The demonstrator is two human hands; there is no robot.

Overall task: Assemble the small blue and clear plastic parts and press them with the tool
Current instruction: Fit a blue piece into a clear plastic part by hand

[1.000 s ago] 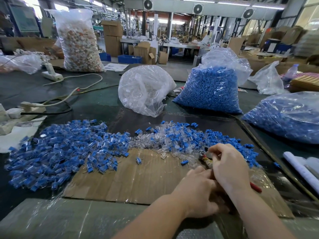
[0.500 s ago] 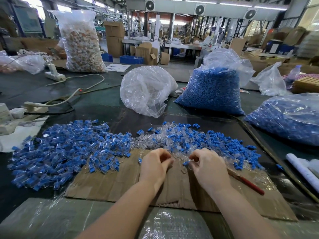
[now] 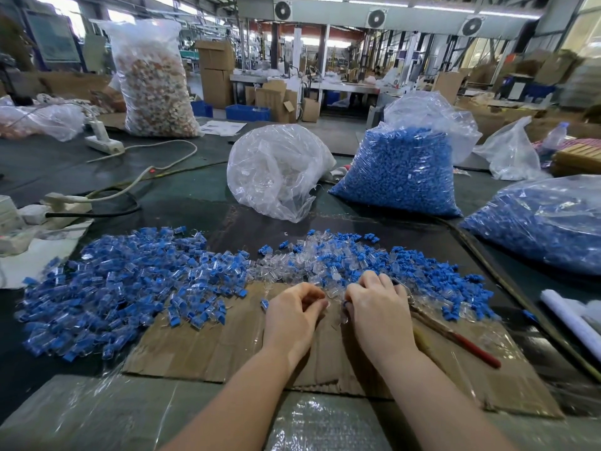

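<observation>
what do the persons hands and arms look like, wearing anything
Both forearms are bare as far as the frame shows: no sleeves, gloves, watch or bracelets. The left hand and the right hand show no rings on the visible fingers. Nails look short and unpainted, though the view is too soft to be sure.
</observation>
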